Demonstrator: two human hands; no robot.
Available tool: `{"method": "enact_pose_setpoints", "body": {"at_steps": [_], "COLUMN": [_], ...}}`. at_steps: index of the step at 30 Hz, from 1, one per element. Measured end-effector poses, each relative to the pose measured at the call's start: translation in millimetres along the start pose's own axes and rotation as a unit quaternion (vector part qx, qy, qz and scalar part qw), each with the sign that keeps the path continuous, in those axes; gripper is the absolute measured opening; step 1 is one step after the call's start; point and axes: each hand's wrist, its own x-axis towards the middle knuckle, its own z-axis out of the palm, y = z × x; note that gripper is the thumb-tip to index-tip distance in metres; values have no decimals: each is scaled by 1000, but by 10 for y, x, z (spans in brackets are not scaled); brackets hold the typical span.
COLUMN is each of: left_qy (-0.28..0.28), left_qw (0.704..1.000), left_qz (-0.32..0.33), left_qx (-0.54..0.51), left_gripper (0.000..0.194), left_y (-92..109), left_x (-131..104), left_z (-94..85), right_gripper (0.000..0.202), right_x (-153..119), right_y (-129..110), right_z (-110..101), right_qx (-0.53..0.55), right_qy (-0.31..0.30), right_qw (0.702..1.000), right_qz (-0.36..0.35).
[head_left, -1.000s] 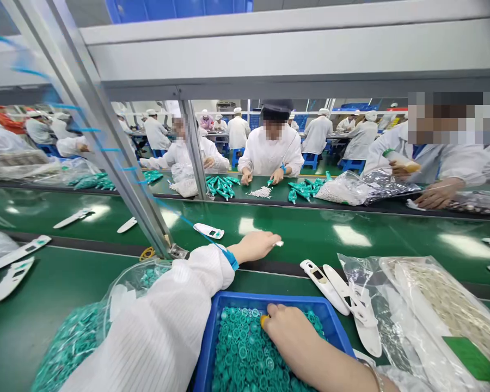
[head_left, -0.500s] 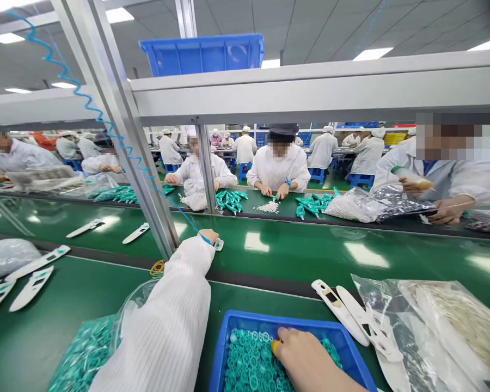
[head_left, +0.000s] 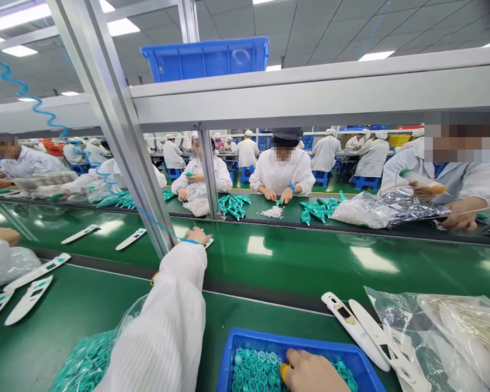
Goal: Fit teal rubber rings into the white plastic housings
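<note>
My left hand (head_left: pixel 198 235) reaches out over the green conveyor belt, a blue wrist strap around its wrist. Its fingers are bent down over a white plastic casing (head_left: pixel 209 243), of which only one end shows past the hand. Low in the view, my right hand (head_left: pixel 315 372) dips into a blue bin (head_left: pixel 245 336) among small green plastic rings (head_left: pixel 255 366). A yellow finger cot (head_left: pixel 285 373) covers one of its digits. The fingers curl together there, and whatever is between them is hidden.
White casings (head_left: pixel 355 329) and clear bags (head_left: pixel 436 332) lie right of the bin. A bag of green parts (head_left: pixel 85 362) is at lower left, more casings (head_left: pixel 29 300) beyond it. A metal post (head_left: pixel 118 136) rises beside my left arm. Co-workers (head_left: pixel 283 169) sit across the belt.
My left hand has shifted slightly left with the casing beneath it. My right hand stays among the rings. At far left, another person's hand has come into view.
</note>
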Motion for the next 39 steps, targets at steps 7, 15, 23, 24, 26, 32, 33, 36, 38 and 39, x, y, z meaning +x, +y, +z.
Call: {"method": "enact_pose_setpoints", "body": {"at_steps": [7,15,23,24,26,32,33,36,38,39], "left_qy": [-44,-153,-131,-132,-142,-248,-251,-236,-222,-217], "left_qw": [960,696,675,681,702,710,699,678,674,673], "left_qz": [32,-132,-162,-160,-152,-121,-121,-121,-116,-113], "left_qx": [-275,-689,-708,-702,-681,-648,-658,-686,-695,-698], "left_gripper": [27,24,29,28,30,43,42,41,38,37], "left_y": [1033,1151,1098,1101,1112,1212,1232,1279,1296,1300], "left_x": [-743,-2307,-2281,-2289,-2315,-2422,-2440,-2487,-2507,-2514], "left_z": [-37,335,763,767,755,726,726,723,717,714], "right_gripper": [21,18,9,10,13,20,21,23,25,25], "right_x": [18,-106,0,-27,-86,-100,-81,-34,-27,-31], "right_y": [-38,117,54,77,113,20,-20,-136,-183,-194], "right_z": [-526,-689,-711,-783,-934,-1065,-1039,-952,-918,-911], "right_qx": [77,139,147,155,183,138,130,152,175,187], "right_qy": [-128,-113,-124,-115,-83,91,103,142,193,217], "right_qw": [986,983,981,981,979,986,986,978,965,958], "right_qz": [68,49,-3,2,21,9,-5,-5,18,28]}}
